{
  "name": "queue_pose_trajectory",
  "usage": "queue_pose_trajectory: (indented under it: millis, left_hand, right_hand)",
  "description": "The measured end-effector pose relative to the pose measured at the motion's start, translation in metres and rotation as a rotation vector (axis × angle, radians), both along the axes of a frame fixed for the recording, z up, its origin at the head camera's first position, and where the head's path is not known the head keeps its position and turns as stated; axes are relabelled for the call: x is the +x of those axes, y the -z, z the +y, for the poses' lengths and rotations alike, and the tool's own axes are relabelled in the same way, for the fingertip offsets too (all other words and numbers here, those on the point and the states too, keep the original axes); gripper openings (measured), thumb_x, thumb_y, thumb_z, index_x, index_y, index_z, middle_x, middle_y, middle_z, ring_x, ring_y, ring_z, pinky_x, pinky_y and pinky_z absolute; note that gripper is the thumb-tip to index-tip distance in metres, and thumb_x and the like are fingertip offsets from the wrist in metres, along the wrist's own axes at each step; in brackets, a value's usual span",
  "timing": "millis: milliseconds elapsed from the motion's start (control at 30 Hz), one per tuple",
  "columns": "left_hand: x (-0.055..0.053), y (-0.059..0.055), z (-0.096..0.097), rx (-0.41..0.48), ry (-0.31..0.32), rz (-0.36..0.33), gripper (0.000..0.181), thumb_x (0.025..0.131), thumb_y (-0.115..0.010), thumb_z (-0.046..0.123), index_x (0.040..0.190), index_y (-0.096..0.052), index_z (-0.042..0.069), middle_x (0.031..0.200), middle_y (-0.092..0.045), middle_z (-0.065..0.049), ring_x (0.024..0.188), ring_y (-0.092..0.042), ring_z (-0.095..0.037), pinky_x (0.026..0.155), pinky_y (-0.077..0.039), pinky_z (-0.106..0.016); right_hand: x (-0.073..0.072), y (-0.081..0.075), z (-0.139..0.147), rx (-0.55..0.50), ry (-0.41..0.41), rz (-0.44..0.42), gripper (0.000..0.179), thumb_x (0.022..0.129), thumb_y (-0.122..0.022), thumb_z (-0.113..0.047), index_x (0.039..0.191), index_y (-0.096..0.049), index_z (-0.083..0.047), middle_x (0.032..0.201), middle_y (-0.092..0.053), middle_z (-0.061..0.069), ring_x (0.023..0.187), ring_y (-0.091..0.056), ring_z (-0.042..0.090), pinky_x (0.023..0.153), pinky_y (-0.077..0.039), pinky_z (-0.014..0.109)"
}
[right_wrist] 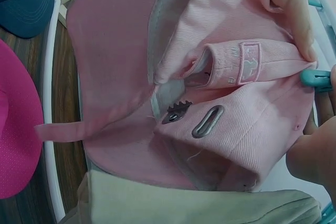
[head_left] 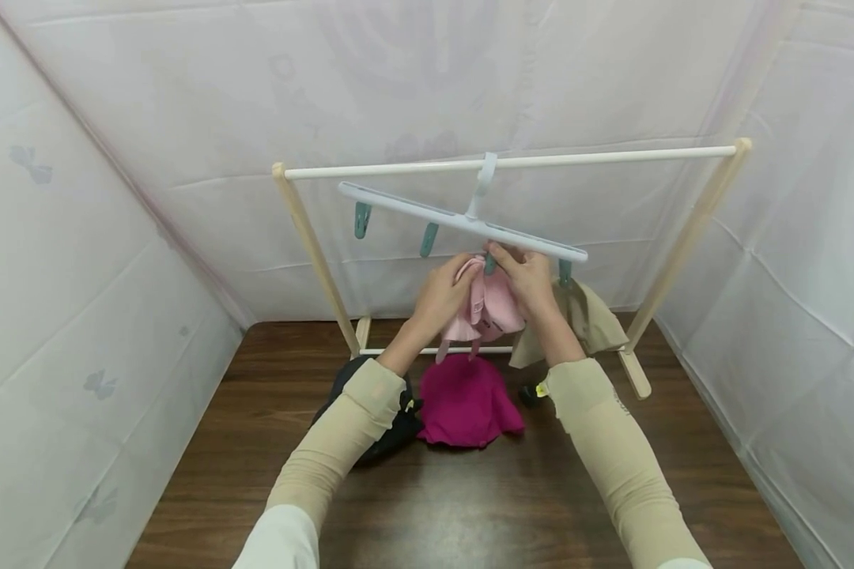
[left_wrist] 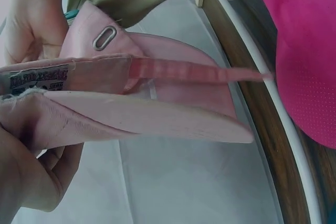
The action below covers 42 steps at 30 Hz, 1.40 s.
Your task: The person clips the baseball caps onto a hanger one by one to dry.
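- Pink cap (head_left: 501, 304) is held in the air below the hanger (head_left: 427, 212), between the two hands, with its brim and loose strap (right_wrist: 63, 131) pointing down.
- By the left hand (head_left: 441, 294) the cap's fabric is grasped near its upper edge, probably so that the cloth is kept bunched and steady at the clip.
- By the right hand (head_left: 531, 278) the green clip (head_left: 489, 263) is pinched, its tip brought to the cap's edge; whether the fabric is fully caught cannot be told.
- The hanger is hooked over the white rod (head_left: 612, 159) and slants down to the right, perhaps from the weight of the beige cap (head_left: 601, 316) clipped at that end.
- Little room is left on the right: the beige cap hangs just beside the pink one and close to the right forearm.
- More open space is found on the left, below two unused clips (head_left: 362, 220).
- Beneath, the magenta cap (head_left: 466, 403) and a dark cap (head_left: 377, 427) are set on the tabletop (head_left: 455, 506), whose near part is left bare.
- The side edges are bordered by pale cloth walls (head_left: 811, 237).
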<state>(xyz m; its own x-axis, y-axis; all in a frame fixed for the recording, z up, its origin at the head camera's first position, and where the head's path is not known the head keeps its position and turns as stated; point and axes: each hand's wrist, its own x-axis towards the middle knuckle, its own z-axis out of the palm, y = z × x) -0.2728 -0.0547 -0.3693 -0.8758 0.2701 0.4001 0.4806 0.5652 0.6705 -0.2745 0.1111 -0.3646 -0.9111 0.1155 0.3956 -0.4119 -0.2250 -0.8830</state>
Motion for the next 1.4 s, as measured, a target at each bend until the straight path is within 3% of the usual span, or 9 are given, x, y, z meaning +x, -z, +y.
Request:
queue_pose_trajectory:
  millis: [133,233,400,500,700,867,1067,1233,1400]
  left_hand:
    - [-0.001,0.002,-0.002,0.021,-0.01,-0.001,0.043,0.104,-0.047,0.053,0.133,-0.065,0.026,0.126,-0.071,0.001,0.113,-0.068,-0.025,0.089,-0.053,-0.049]
    - [-0.003,0.001,-0.002,0.042,-0.013,-0.003,0.041,0.104,-0.049,0.053,0.129,-0.068,0.027,0.122,-0.072,0.001,0.109,-0.069,-0.023,0.088,-0.053,-0.047]
    - [-0.007,0.003,-0.005,0.076,-0.007,0.051,0.033,0.104,-0.055,0.045,0.123,-0.071,0.023,0.112,-0.075,-0.001,0.099,-0.07,-0.021,0.084,-0.054,-0.044]
    - [-0.009,0.004,-0.005,0.061,-0.017,0.062,0.033,0.104,-0.055,0.045,0.122,-0.071,0.023,0.112,-0.075,0.0,0.1,-0.071,-0.022,0.084,-0.054,-0.044]
    - [-0.01,0.006,-0.005,0.016,-0.022,0.038,0.04,0.103,-0.052,0.051,0.128,-0.07,0.025,0.123,-0.072,0.0,0.114,-0.068,-0.026,0.091,-0.053,-0.049]
    - [-0.011,0.005,-0.004,-0.034,-0.01,0.032,0.041,0.104,-0.05,0.051,0.131,-0.067,0.026,0.126,-0.071,-0.002,0.113,-0.068,-0.03,0.088,-0.053,-0.051]
    - [-0.012,0.004,-0.003,-0.082,0.013,0.024,0.041,0.106,-0.048,0.048,0.137,-0.062,0.025,0.127,-0.07,-0.004,0.114,-0.067,-0.031,0.088,-0.053,-0.051]
    - [-0.01,0.005,-0.006,-0.048,0.049,0.001,0.041,0.109,-0.045,0.041,0.141,-0.06,0.019,0.135,-0.066,-0.005,0.123,-0.062,-0.027,0.099,-0.049,-0.046]
    - [-0.009,0.008,-0.01,0.015,0.103,-0.023,0.041,0.11,-0.044,0.035,0.144,-0.056,0.015,0.139,-0.063,-0.007,0.126,-0.059,-0.025,0.104,-0.047,-0.042]
  right_hand:
    - [0.0,0.002,-0.002,0.023,0.02,-0.025,0.031,0.095,-0.073,-0.013,0.124,-0.069,-0.004,0.107,-0.075,0.003,0.109,-0.069,0.018,0.106,-0.047,0.034]
    - [0.002,0.001,-0.005,0.044,0.042,-0.025,0.035,0.095,-0.073,-0.014,0.128,-0.067,-0.002,0.116,-0.073,0.013,0.111,-0.068,0.019,0.106,-0.047,0.034]
    - [0.01,-0.007,-0.011,0.066,0.037,0.003,0.034,0.097,-0.069,-0.008,0.13,-0.065,0.0,0.13,-0.062,0.03,0.112,-0.069,0.02,0.106,-0.047,0.035]
    - [0.015,-0.012,-0.012,0.077,0.025,-0.011,0.035,0.098,-0.067,-0.006,0.132,-0.063,0.002,0.133,-0.058,0.033,0.113,-0.068,0.02,0.106,-0.047,0.035]
    - [0.01,-0.006,-0.009,0.087,0.0,-0.072,0.04,0.101,-0.065,-0.014,0.137,-0.059,0.002,0.136,-0.059,0.028,0.126,-0.061,0.025,0.111,-0.042,0.033]
    - [0.0,0.002,-0.003,0.138,0.024,-0.137,0.049,0.1,-0.067,-0.028,0.139,-0.058,0.001,0.134,-0.064,0.018,0.134,-0.054,0.024,0.114,-0.037,0.031]
    - [0.001,0.001,0.002,0.172,0.038,-0.148,0.052,0.1,-0.067,-0.031,0.141,-0.057,0.0,0.136,-0.063,0.02,0.137,-0.051,0.025,0.116,-0.036,0.033]
    - [0.002,0.005,0.003,0.24,0.073,-0.153,0.054,0.1,-0.068,-0.027,0.145,-0.053,-0.002,0.141,-0.058,0.021,0.136,-0.052,0.028,0.114,-0.038,0.037]
    - [0.0,0.006,0.004,0.233,0.077,-0.094,0.048,0.101,-0.064,-0.017,0.143,-0.053,0.004,0.137,-0.06,0.026,0.134,-0.054,0.032,0.113,-0.04,0.039]
